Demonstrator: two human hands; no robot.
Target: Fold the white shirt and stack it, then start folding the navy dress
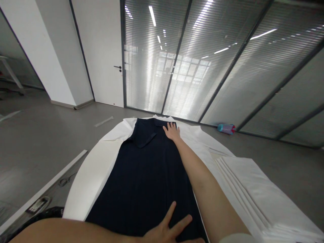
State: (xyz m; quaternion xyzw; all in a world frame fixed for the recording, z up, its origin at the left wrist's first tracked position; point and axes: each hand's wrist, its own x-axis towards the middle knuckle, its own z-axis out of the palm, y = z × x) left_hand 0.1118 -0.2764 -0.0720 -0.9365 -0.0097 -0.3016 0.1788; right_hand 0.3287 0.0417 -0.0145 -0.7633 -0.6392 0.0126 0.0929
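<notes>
A dark navy collared shirt (144, 179) lies flat and lengthwise on a white padded surface (93, 179), with its collar at the far end. My right hand (172, 132) rests palm down on the shirt's far right part, near the collar. My left hand (168, 227) presses flat on the near part of the shirt, its fingers spread. Neither hand grips the cloth. My right forearm hides the shirt's right side. A stack of folded white sheets (255, 192) lies to the right of my right arm.
A blue and pink bottle (226, 128) lies on the grey floor by a glass partition with blinds (227, 64). A white door (101, 50) stands at the back. A white strip (103, 121) lies on the floor, and a long white board (43, 189) runs along the left.
</notes>
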